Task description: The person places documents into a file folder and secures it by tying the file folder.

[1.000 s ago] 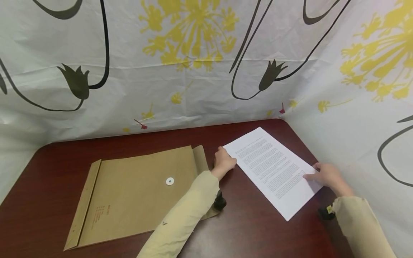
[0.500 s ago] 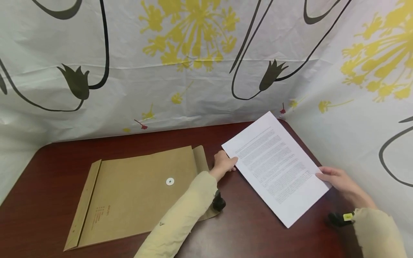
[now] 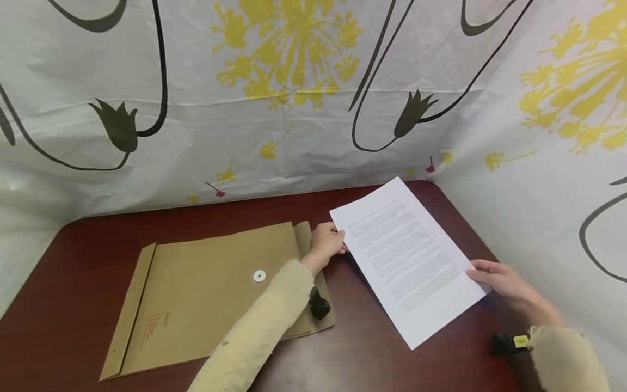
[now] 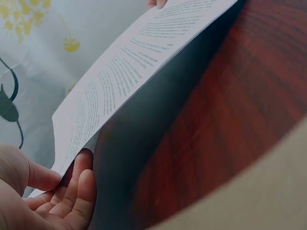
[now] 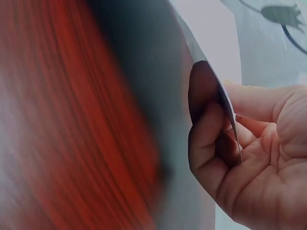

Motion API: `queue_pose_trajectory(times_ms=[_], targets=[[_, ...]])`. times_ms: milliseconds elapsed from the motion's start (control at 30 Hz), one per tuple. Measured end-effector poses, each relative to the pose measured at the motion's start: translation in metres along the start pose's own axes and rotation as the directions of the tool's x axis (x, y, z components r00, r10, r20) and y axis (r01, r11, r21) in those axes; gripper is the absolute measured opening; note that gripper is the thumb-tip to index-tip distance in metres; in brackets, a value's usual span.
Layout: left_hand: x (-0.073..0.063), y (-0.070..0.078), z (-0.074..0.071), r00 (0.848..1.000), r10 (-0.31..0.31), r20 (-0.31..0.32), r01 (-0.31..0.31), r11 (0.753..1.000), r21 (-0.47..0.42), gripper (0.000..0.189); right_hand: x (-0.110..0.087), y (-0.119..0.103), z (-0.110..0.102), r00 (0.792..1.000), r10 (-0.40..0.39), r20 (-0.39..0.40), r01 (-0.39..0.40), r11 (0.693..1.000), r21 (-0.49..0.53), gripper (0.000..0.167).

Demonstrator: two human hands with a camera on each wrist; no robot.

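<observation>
A printed stack of white paper is held up off the table between both hands. My left hand pinches its left edge near the top corner, thumb on the printed face and fingers curled beneath, as the left wrist view shows with the paper seen edge-on. At the opposite long edge my right hand grips near the lower right corner; in the right wrist view the thumb lies on one side and the fingers curl behind. A brown kraft envelope lies flat to the left, its right flap open beneath the left forearm.
The dark red wooden table carries the envelope, which has a white round button. White patterned cloth hangs behind the table and along its right side. A black wrist camera sits above the envelope's right edge.
The paper has risen off the table, then shifted left and tilted with both hands. My left hand has moved left over the envelope's flap edge; the envelope has stayed nearly in place.
</observation>
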State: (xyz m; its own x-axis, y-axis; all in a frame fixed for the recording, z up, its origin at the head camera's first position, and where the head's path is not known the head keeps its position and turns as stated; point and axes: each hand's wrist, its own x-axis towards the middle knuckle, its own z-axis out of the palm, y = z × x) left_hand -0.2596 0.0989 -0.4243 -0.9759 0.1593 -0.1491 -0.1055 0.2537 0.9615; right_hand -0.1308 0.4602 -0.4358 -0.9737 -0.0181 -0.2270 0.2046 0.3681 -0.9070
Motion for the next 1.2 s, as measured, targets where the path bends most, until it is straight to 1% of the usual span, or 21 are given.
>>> queue_pose_trajectory(times_ms=[67,167,300,433,567,733,967,1067,1200], targets=[[0.001,0.0,-0.008,1.0,0.013,-0.001,-0.013,1.0,0.002,0.016,0.0,-0.002,0.006,0.999,-0.028,0.027,0.028,1.0,-0.005,0.018],[0.003,0.0,-0.019,1.0,0.027,0.003,-0.027,0.999,-0.026,0.018,0.0,-0.007,0.015,0.996,-0.06,0.073,0.062,0.998,-0.028,0.014],[0.006,0.0,-0.032,0.999,0.039,0.009,-0.038,0.995,-0.094,0.02,-0.002,-0.015,0.025,0.992,-0.071,0.105,0.078,0.995,-0.066,0.024],[0.008,0.003,-0.042,0.999,0.037,0.002,-0.036,0.987,-0.157,0.016,-0.002,-0.023,0.03,0.987,-0.073,0.141,0.078,0.997,-0.028,0.017],[0.008,0.006,-0.054,1.0,0.028,-0.01,-0.029,0.983,-0.184,0.013,-0.003,-0.034,0.036,0.979,-0.07,0.193,0.068,0.998,0.015,0.015],[0.008,0.002,-0.071,1.0,0.006,-0.017,-0.009,0.984,-0.178,0.012,-0.004,-0.045,0.05,0.965,-0.086,0.249,0.081,0.996,0.031,0.015],[0.005,-0.011,-0.096,1.0,-0.008,0.0,0.008,0.983,-0.184,0.012,-0.006,-0.052,0.071,0.926,-0.135,0.354,0.105,0.989,0.103,0.021],[0.003,-0.016,-0.106,1.0,-0.008,0.006,0.009,0.985,-0.173,0.014,-0.006,-0.055,0.081,0.916,-0.146,0.373,0.111,0.987,0.114,0.023],[0.0,-0.02,-0.12,1.0,-0.011,0.006,0.012,0.989,-0.149,0.015,-0.005,-0.058,0.095,0.912,-0.156,0.38,0.117,0.985,0.123,0.025]])
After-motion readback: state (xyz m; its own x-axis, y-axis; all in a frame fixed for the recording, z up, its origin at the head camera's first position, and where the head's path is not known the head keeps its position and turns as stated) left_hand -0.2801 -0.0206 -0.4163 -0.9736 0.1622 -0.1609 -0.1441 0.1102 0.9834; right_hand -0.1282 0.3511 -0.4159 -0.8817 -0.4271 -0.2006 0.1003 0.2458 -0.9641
